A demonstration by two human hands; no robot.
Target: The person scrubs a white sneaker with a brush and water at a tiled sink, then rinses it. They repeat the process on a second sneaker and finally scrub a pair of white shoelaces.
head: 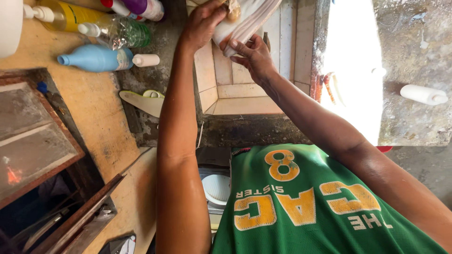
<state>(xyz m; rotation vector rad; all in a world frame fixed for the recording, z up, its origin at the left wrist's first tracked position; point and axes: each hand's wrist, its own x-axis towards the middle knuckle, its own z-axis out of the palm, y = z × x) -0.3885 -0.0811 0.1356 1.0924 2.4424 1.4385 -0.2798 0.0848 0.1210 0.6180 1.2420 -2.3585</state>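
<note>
Up at the top centre of the frame, a white cloth (245, 21) is stretched over the tiled sink (245, 106). The left hand (202, 23) has its grip closed on the cloth's upper end; the right hand (254, 56) pinches its lower edge. At upper left, a blue bottle (96, 58) lies on the counter (101, 113) beside a clear green-tinted bottle (120, 32).
</note>
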